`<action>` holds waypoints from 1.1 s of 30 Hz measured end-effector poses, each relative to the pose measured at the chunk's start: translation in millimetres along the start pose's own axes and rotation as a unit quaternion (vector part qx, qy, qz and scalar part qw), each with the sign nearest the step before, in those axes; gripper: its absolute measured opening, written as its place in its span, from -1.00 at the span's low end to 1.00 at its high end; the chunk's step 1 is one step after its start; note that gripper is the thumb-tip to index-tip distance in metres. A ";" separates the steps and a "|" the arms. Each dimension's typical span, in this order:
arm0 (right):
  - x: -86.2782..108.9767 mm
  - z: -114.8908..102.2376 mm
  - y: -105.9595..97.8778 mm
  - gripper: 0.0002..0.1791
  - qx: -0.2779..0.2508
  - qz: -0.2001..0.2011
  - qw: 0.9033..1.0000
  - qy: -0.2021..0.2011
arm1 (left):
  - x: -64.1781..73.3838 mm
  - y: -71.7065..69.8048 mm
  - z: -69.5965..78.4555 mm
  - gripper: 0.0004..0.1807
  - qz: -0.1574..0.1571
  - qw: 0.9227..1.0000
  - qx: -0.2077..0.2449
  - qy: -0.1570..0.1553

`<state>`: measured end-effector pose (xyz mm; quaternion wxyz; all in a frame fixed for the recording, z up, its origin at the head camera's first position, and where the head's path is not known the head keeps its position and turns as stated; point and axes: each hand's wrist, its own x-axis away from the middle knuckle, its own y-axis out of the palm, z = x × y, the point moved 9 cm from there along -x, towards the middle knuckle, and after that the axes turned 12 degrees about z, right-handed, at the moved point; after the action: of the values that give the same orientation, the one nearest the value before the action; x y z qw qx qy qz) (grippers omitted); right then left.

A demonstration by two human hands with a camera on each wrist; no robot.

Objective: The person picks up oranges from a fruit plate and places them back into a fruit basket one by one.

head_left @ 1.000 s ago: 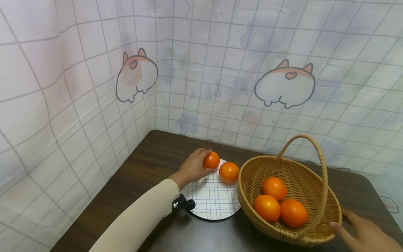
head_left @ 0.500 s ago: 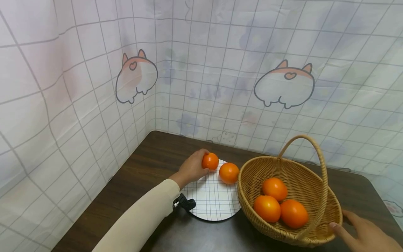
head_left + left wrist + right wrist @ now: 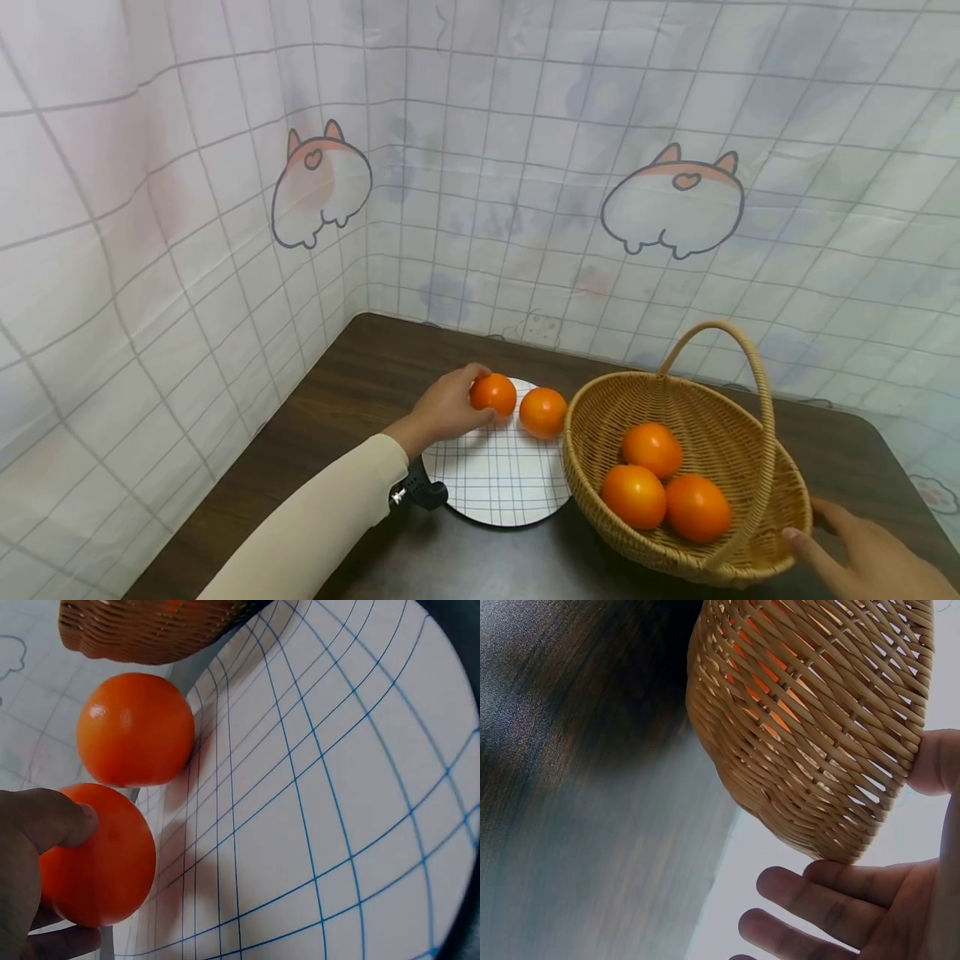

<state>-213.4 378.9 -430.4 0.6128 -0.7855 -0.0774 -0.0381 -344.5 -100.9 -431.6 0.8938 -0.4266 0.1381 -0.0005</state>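
Head view: the left hand (image 3: 444, 407) grips an orange fruit (image 3: 497, 395) at the far side of the checked plate (image 3: 502, 487), beside a second fruit (image 3: 543, 413); the right hand (image 3: 873, 554) pinches the wicker basket (image 3: 723, 417). A slackened left grip could let the orange fruit roll onto the desk (image 3: 360, 367).

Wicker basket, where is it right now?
In the head view, the wicker basket is right of centre, between the white gridded plate and the right hand, which touches its right end.

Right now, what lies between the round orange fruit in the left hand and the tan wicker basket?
One other round orange fruit, on the round white blue-lined plate; the head view shows it.
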 end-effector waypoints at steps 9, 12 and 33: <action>1.6 -5.5 -5.3 -0.06 -0.001 0.008 1.000 -0.009 | 12.3 -18.6 17.0 -0.31 0.001 1.000 0.017 0.026; 1.5 -6.6 -6.2 -0.08 -0.003 0.008 1.000 -0.011 | 16.1 -24.5 26.8 -0.31 -0.003 0.999 0.029 0.041; 1.3 -4.1 -9.0 -0.05 -0.004 0.003 1.000 -0.008 | 29.2 -42.5 99.3 -0.29 -0.028 0.990 0.095 0.099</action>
<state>-213.5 377.2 -420.6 0.6095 -0.7882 -0.0794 -0.0305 -286.9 -55.7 -347.0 0.9119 -0.3408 0.2136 -0.0814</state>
